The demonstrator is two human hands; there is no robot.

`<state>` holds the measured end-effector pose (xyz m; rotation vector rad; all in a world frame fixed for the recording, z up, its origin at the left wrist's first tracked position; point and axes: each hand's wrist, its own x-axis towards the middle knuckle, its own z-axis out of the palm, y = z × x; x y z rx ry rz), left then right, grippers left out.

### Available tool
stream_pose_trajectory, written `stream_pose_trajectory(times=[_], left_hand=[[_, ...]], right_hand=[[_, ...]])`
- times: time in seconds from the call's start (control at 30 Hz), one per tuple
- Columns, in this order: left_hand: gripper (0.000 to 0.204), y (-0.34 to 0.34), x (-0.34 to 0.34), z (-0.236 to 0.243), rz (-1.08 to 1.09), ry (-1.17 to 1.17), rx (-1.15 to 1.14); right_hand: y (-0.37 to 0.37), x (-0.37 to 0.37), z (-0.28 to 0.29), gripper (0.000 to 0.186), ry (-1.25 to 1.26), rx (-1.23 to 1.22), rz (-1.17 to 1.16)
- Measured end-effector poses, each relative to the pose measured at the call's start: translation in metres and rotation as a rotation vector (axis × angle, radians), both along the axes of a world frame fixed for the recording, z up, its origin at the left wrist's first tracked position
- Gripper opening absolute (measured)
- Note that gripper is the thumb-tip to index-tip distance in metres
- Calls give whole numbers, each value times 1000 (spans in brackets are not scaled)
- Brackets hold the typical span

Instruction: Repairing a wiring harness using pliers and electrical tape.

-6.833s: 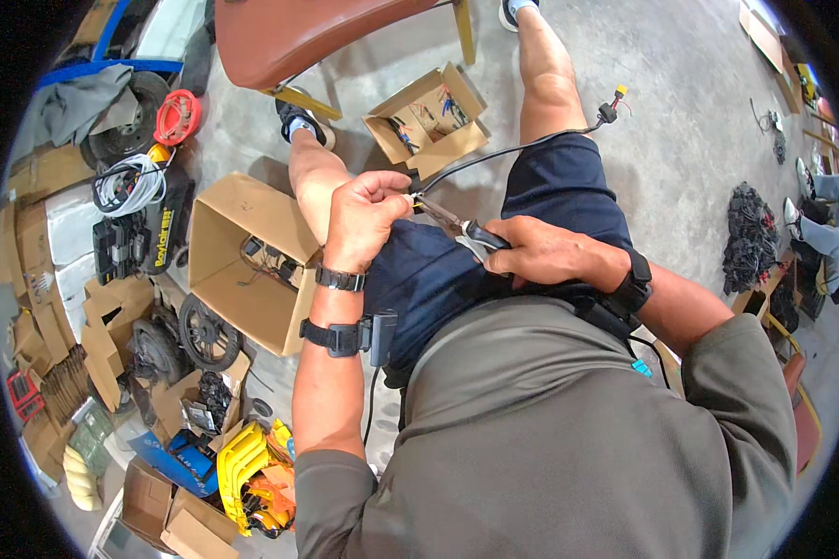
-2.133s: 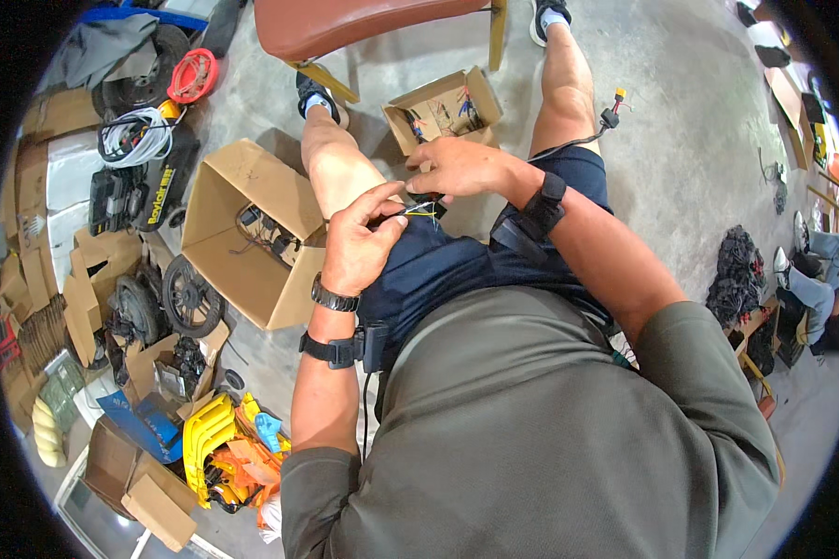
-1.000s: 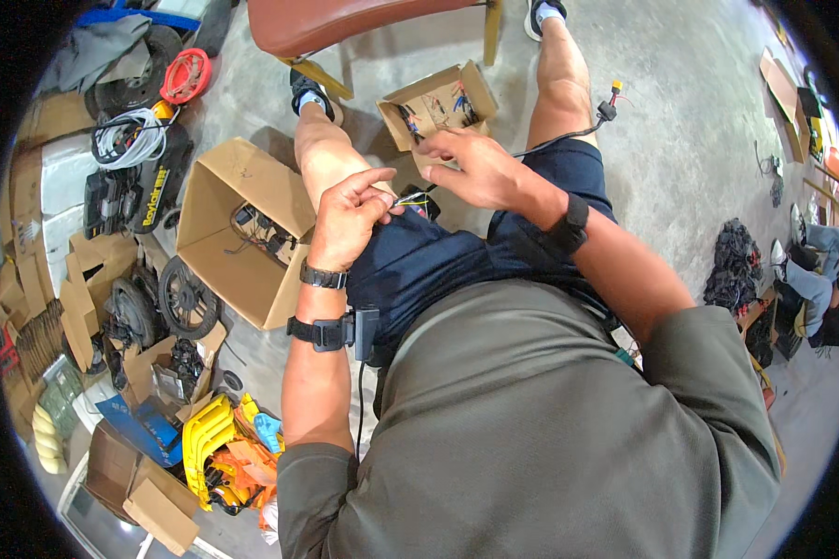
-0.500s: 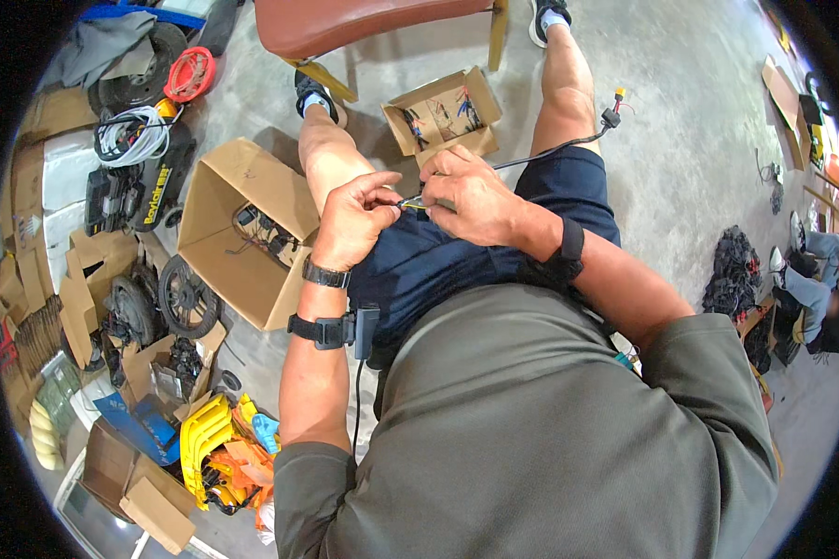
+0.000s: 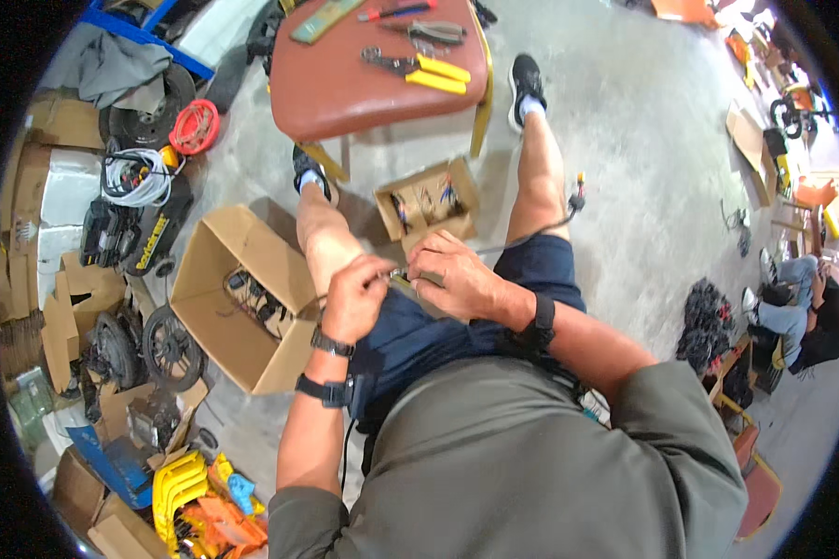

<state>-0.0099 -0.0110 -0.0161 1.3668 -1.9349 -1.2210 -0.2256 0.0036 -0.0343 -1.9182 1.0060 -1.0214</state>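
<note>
Above my lap, my left hand (image 5: 352,303) pinches the end of a few thin wires, fingers closed. Close beside it, my right hand (image 5: 459,278) has its fingers closed on the same wires. Their short stretch between my fingertips is small and blurred. From behind my right hand a dark cable (image 5: 543,230) runs out over my thigh on the right. It ends in a small dark block with a yellow connector (image 5: 581,177). Between my legs stands a small open cardboard box (image 5: 455,233) holding several short wire leads.
Ahead, a red-brown chair (image 5: 345,102) bears yellow-handled pliers (image 5: 438,74) and other hand tools. A larger cardboard box (image 5: 284,256) with dark cabled parts stands left of my leg. Wheels (image 5: 172,347) and cartons crowd the left. A person (image 5: 806,298) sits far right.
My view has tilted upward, so the chair seat and its tools now show. Both hands stay close together on the wires. The cable still trails to the right.
</note>
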Motion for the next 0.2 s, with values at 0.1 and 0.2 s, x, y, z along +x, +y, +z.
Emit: stream_pose_trajectory(times=[0.1, 0.2], left_hand=[[24, 3, 0, -6, -84, 0, -77], [22, 4, -1, -9, -144, -84, -34]], right_hand=[[-33, -19, 10, 12, 37, -28, -73], [-89, -50, 21, 23, 198, -117, -162]])
